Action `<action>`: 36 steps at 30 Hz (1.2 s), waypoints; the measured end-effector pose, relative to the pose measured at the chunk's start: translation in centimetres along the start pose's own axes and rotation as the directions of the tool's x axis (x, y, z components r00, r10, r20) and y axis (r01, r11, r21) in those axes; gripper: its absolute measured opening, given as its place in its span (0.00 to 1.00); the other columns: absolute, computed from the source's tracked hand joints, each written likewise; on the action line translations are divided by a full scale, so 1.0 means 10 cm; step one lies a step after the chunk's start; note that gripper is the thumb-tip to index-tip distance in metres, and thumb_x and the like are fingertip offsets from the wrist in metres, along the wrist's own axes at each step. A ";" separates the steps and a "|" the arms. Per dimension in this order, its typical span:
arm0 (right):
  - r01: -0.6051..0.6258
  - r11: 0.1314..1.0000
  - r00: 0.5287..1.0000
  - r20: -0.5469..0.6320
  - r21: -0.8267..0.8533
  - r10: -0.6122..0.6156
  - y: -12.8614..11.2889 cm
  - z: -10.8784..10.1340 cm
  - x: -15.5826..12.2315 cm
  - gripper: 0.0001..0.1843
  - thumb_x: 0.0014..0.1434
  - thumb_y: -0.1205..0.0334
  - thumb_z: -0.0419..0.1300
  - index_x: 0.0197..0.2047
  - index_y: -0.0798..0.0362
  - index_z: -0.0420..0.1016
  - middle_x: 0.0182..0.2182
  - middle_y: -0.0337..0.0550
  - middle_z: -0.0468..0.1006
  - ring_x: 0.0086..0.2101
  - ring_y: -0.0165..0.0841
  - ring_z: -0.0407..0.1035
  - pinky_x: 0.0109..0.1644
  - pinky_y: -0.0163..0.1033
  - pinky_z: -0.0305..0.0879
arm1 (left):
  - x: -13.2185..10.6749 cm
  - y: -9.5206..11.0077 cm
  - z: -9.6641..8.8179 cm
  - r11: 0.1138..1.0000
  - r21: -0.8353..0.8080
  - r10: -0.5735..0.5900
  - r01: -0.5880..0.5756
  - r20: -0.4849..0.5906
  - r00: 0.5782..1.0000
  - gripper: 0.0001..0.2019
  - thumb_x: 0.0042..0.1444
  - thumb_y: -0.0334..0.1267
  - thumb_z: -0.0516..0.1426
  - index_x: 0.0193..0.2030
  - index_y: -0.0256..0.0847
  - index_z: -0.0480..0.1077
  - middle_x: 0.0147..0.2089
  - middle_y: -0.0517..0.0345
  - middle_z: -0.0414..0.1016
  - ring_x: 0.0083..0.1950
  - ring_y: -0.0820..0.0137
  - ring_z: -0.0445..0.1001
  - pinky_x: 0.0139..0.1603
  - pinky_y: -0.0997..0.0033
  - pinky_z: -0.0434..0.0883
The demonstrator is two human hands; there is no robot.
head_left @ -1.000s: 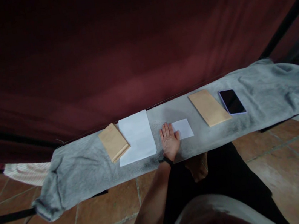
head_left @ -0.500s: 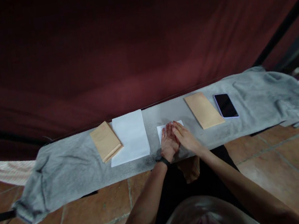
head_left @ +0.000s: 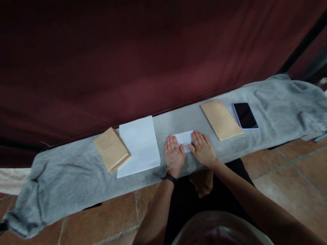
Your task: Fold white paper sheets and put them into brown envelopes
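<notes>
A small white sheet of paper [head_left: 184, 138], which looks folded, lies on the grey cloth in front of me. My left hand [head_left: 174, 154] rests flat over its left end, palm down and fingers stretched forward. Over the right end lies my right hand [head_left: 202, 148], also flat, with the thumb angled inward. The paper's two ends are hidden beneath the hands, and its middle shows between the thumbs. A dark band [head_left: 169, 178] circles my left wrist.
Left of the hands lie larger white sheets [head_left: 140, 143], partly under a stack of brown envelopes [head_left: 112, 149]. To the right are another brown envelope [head_left: 221, 119] and a phone [head_left: 245, 115]. A grey cloth [head_left: 69, 176] covers the narrow bench; a dark red curtain [head_left: 140, 59] hangs behind.
My hands were together over the paper, the left one palm up. They have since parted to either end, and the left has turned palm down. The view has shifted slightly.
</notes>
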State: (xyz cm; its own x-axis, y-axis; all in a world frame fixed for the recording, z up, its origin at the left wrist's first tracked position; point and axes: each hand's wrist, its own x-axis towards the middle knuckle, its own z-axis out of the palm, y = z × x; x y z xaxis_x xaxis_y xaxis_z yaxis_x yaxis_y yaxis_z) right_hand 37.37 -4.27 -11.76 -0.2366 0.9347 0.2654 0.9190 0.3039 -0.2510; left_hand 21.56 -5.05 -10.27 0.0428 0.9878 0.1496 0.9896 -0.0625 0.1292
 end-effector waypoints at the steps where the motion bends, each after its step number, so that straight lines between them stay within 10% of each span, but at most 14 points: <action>1: -0.012 1.000 1.000 -0.003 -0.010 0.012 0.01 0.00 -0.01 0.35 0.74 0.50 0.43 0.73 0.69 0.54 0.70 0.65 0.58 0.69 0.51 0.55 0.71 0.57 0.49 | -0.01 -0.01 0.00 1.000 -0.004 -0.017 0.017 -0.012 1.000 0.30 0.71 0.42 0.43 0.74 0.25 0.51 0.77 0.37 0.51 0.79 0.58 0.47 0.76 0.52 0.52; 23: -0.062 0.998 0.993 -0.104 -0.030 0.058 0.14 0.05 -0.16 0.32 0.73 0.56 0.44 0.72 0.68 0.56 0.69 0.65 0.61 0.67 0.50 0.58 0.70 0.58 0.51 | -0.14 -0.02 -0.19 0.985 0.007 -0.171 0.171 -0.009 0.985 0.25 0.67 0.36 0.49 0.68 0.30 0.64 0.69 0.38 0.67 0.66 0.54 0.68 0.65 0.55 0.68; 36: -0.070 0.997 0.995 -0.080 -0.035 0.067 0.14 0.01 -0.16 0.33 0.72 0.57 0.43 0.72 0.69 0.56 0.69 0.66 0.62 0.68 0.50 0.57 0.70 0.57 0.52 | -0.24 0.11 -0.21 0.958 0.251 0.117 -0.138 0.098 0.988 0.27 0.65 0.23 0.43 0.70 0.29 0.61 0.70 0.34 0.64 0.67 0.52 0.67 0.63 0.49 0.68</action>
State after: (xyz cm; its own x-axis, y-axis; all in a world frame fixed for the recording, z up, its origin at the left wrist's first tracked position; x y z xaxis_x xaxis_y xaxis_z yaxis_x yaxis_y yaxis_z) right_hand 38.97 -5.30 -12.66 -0.1484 0.9354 0.3211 0.9440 0.2307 -0.2360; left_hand 22.25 -7.75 -8.42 0.1714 0.9829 0.0668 0.9766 -0.1606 -0.1431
